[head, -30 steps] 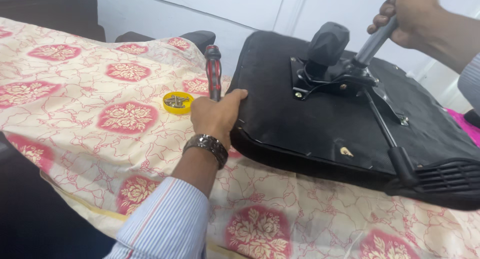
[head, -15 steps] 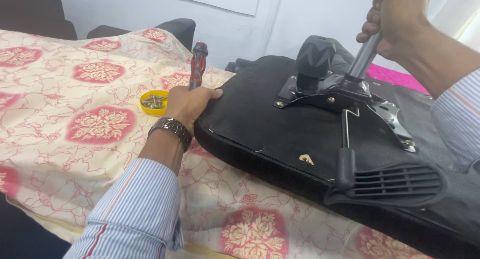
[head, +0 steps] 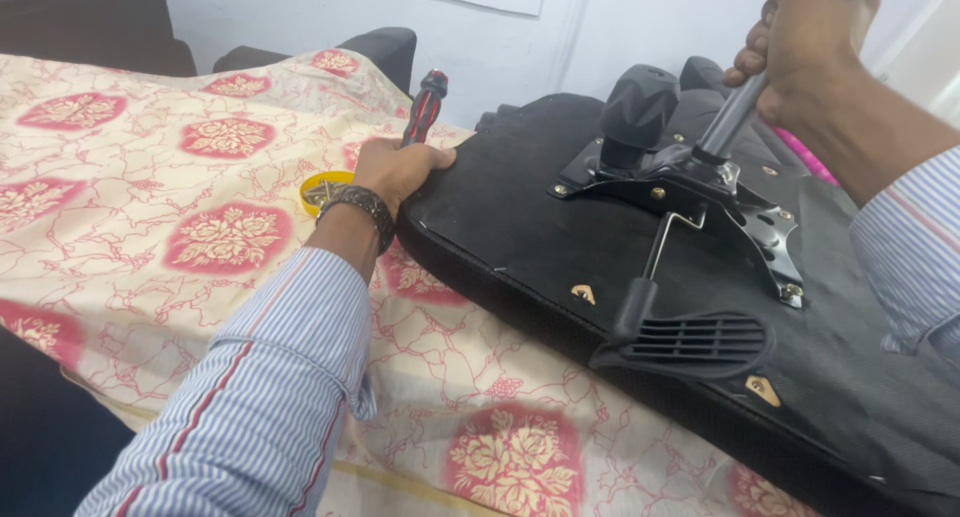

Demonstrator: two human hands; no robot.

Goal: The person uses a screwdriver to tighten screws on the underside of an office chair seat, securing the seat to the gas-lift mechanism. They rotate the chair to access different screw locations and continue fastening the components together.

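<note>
A black office chair seat (head: pixel 520 227) lies upside down on a cloth-covered table, its metal mechanism plate (head: pixel 700 192) facing up. My left hand (head: pixel 395 172) grips the seat's left edge and also holds a red-and-black screwdriver (head: pixel 424 107) pointing up; a dark watch sits on that wrist. My right hand (head: pixel 800 42) is closed around the grey gas-lift cylinder (head: pixel 728 122) that rises from the mechanism. A black knob (head: pixel 637 102) stands beside the cylinder, and a black lever paddle (head: pixel 690 342) sticks out toward me.
A cream tablecloth with red flower patterns (head: pixel 180 207) covers the table. A small yellow cup of screws (head: pixel 320 189) sits partly hidden behind my left wrist. Dark chair backs (head: pixel 380 47) stand at the far edge before a white wall. Something pink (head: pixel 810 162) shows behind the seat.
The view has shifted so the seat sits lower and further right. My left hand stays on the seat edge with the screwdriver, and my right hand keeps hold of the cylinder.
</note>
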